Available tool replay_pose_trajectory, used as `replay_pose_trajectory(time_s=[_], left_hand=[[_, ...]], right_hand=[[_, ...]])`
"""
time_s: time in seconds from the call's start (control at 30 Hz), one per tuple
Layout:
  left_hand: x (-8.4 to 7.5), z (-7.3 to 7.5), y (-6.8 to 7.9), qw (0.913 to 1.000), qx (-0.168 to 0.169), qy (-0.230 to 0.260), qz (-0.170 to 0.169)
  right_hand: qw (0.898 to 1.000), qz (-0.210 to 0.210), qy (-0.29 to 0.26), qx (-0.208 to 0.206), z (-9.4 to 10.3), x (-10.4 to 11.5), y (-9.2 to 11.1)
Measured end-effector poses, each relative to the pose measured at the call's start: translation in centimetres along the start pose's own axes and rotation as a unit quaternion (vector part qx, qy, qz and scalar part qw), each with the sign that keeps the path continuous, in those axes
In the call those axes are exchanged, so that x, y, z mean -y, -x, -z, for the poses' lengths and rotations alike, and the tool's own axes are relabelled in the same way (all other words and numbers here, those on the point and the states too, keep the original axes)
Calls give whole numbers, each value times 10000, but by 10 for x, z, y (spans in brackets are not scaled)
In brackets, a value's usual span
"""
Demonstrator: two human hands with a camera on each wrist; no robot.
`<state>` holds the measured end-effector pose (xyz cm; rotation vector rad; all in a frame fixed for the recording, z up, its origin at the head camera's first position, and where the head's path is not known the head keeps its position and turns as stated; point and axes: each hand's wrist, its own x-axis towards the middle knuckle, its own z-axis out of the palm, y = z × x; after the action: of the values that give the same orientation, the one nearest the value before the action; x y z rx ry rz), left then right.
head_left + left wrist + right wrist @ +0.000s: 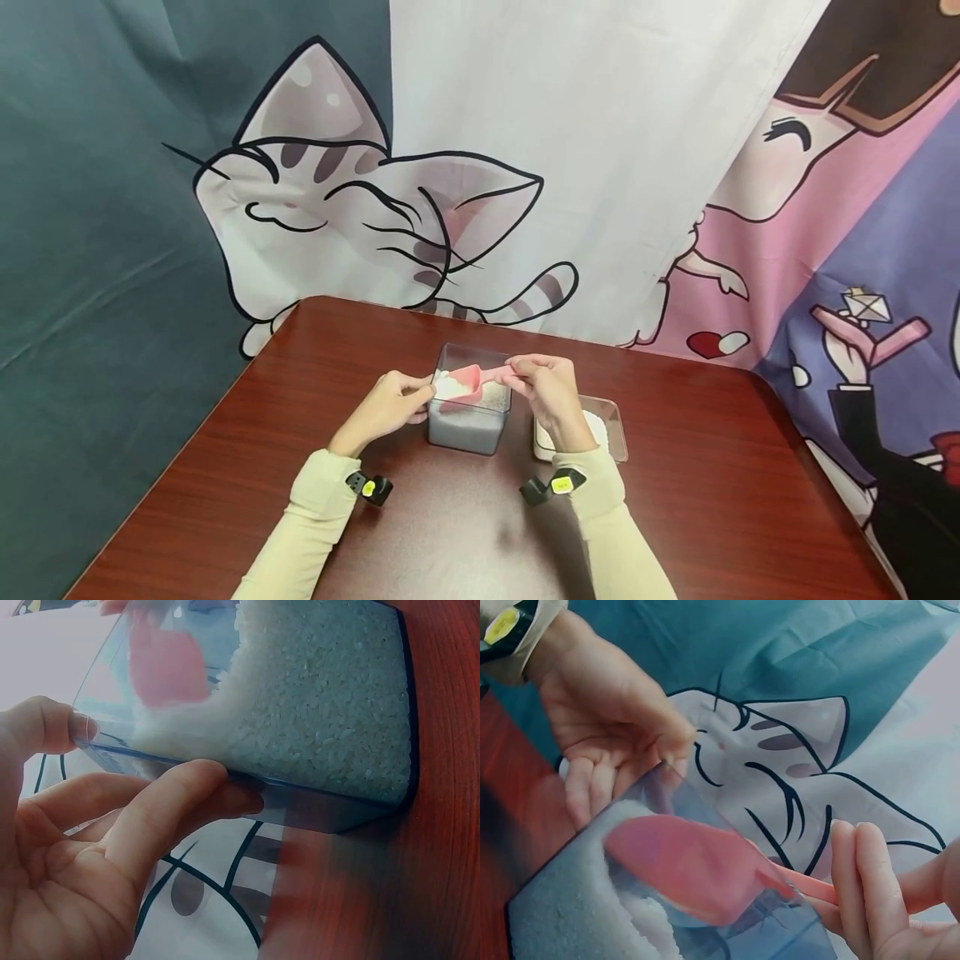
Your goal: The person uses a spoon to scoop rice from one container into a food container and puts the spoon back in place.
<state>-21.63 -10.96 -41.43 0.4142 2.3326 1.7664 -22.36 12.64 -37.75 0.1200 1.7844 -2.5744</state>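
Note:
A clear plastic container of white rice stands on the table. At its left side my left hand grips the wall, thumb at the rim and fingers along the outside. My right hand holds a pink scoop by its handle, coming in from the right. The scoop's bowl lies inside the container's mouth, above the hollowed rice, with white grains heaped in it in the head view. Through the clear wall, the left wrist view shows the pink bowl beside a sloping bank of rice.
To the right, partly behind my right wrist, sits a shallow clear tray with white rice in it. The brown wooden table ends at a cloth backdrop printed with cartoon figures. Each wrist wears a small black camera strap.

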Motion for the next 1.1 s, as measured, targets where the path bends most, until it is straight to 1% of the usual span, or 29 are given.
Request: replay_pose_trajectory(time_s=[0.2,0.33,0.5,0.63,0.77,1.1], left_hand=[[1,0,1,10000,23,79,-41],[1,-1,2,9999,-16,95,40],[1,-2,1,9999,-43,101,75],[2,-1,0,9999,-20,99,72],[3,0,1,10000,-8,66,-12],[-1,-1,2,10000,-6,68,-31]], right_hand=[[9988,-184,-447,1,12,-2,0],[9967,-376,-713,-17,18,-4,-1],[9935,-473,-1036,-82,24,-4,-1],[9910,-581,-1201,-59,28,0,0],[9894,-641,-1306,-5,30,4,2],[9855,-775,-1503,-119,35,14,3]])
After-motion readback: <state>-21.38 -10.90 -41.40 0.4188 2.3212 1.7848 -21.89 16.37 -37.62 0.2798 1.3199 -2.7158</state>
